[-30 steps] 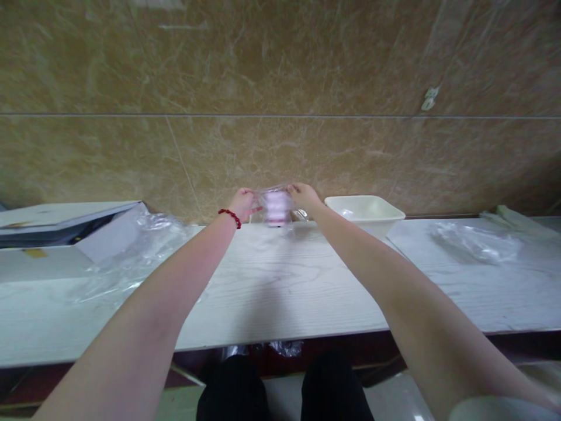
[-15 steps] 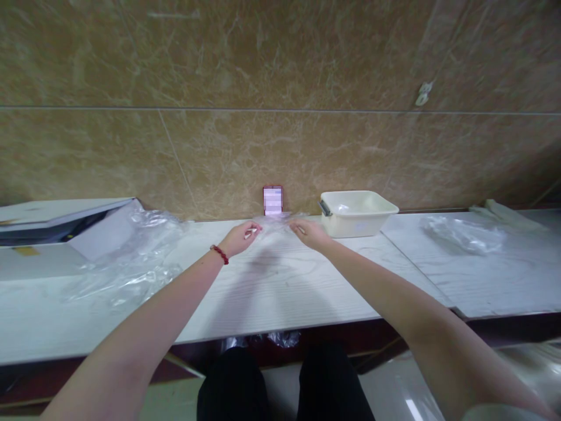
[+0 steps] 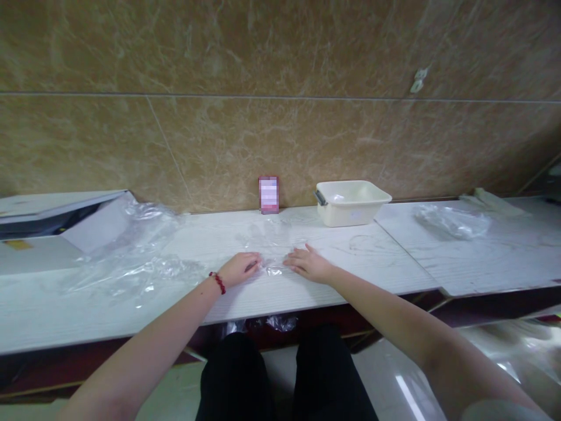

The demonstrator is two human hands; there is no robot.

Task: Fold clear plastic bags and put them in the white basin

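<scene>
A clear plastic bag (image 3: 272, 240) lies on the white wood-grain table (image 3: 307, 295) in front of me. My left hand (image 3: 241, 268), below a red bead bracelet (image 3: 218, 283), has its fingers closed on the bag's left edge near the table. On the other side, my right hand (image 3: 309, 264) lies flat on the bag's right edge, its fingers stretched out and the thumb apart. The film is so transparent that its outline is hard to make out. Behind it a phone (image 3: 269, 195) with a lit, blurred screen leans upright against the wall.
A cream plastic bin (image 3: 350, 213) with a grey handle clip stands right of the phone. At the left is a white box (image 3: 39, 254) with dark contents, beside crumpled clear plastic (image 3: 144, 269). Another clear plastic bundle (image 3: 453, 222) lies at the right. A marble-patterned wall rises behind.
Both hands have come down and closer to me, drawing the plastic bag away from the phone. My right hand's fingers have gone from pinching to spread flat.
</scene>
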